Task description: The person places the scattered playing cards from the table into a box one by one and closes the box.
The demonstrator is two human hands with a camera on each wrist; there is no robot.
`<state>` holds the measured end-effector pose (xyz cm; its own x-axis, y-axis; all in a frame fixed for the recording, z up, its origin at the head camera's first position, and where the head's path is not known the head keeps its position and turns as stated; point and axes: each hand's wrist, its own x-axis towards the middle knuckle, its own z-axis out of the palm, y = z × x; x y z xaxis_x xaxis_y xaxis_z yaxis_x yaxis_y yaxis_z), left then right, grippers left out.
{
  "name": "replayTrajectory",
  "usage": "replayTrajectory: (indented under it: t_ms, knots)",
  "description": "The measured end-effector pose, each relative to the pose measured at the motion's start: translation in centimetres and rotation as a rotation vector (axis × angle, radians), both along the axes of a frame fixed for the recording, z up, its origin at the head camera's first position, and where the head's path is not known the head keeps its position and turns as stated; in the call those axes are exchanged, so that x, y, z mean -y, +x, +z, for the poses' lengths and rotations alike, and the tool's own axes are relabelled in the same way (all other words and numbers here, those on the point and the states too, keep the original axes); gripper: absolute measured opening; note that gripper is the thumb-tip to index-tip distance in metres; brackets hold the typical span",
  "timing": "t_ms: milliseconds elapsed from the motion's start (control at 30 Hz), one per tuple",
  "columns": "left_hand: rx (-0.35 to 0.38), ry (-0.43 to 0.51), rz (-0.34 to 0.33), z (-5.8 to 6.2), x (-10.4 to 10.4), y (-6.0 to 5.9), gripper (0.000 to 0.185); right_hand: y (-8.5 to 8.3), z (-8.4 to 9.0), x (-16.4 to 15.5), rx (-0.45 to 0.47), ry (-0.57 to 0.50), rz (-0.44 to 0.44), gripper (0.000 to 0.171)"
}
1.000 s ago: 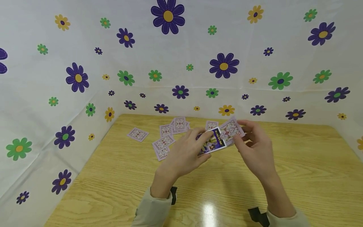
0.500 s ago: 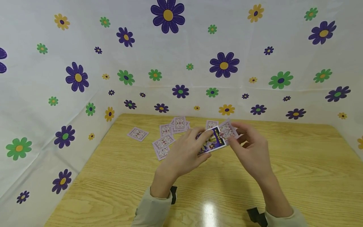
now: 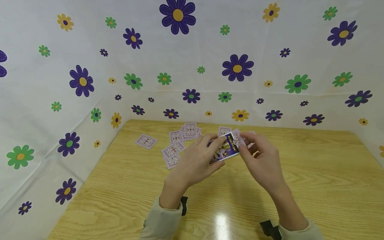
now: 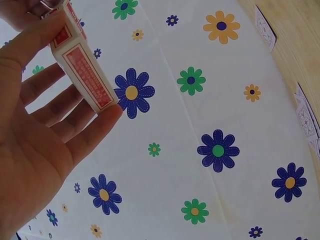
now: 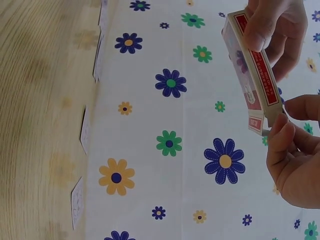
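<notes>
My left hand (image 3: 192,161) grips a playing-card box (image 3: 230,150), purple and yellow on its upper face and white along the rim. The box's red-and-white side (image 4: 90,75) shows in the left wrist view, fingers and thumb wrapped about it. At the box's right end my right hand (image 3: 264,160) pinches a patterned playing card (image 3: 236,136), most of which is hidden inside the box. Seen from the right wrist, the right thumb and fingers are right at the box's end flap (image 5: 257,124). Both hands are above the table.
Face-down cards lie on the wooden table (image 3: 120,200): a single card (image 3: 146,141) at far left, an overlapping pile (image 3: 190,130), a pair (image 3: 173,150) beside the left hand and a card (image 3: 224,130) behind the box. A flowered cloth (image 3: 204,46) hangs behind and left.
The right hand has moved left toward the box, and the card has slid from mostly outside to mostly inside it. The left hand and box have stayed in place.
</notes>
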<state>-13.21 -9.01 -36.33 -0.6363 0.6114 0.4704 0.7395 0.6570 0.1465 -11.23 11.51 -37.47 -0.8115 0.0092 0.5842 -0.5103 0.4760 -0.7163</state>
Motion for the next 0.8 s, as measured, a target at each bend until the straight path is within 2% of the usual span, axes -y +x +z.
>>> replayTrajectory:
  t_ms: [367, 567, 800]
  knots:
    - [-0.040, -0.014, -0.009, -0.31, -0.19, -0.28, 0.062, -0.05, -0.25, 0.32, 0.031, 0.057, 0.027, 0.020]
    - [-0.022, -0.010, -0.003, -0.42, -0.12, -0.39, 0.063, -0.11, -0.28, 0.23, 0.040, 0.067, 0.042, 0.022]
    - [-0.005, -0.005, 0.008, -0.38, 0.10, -0.35, 0.062, -0.37, -0.09, -0.58, 0.026, 0.020, -0.011, 0.021]
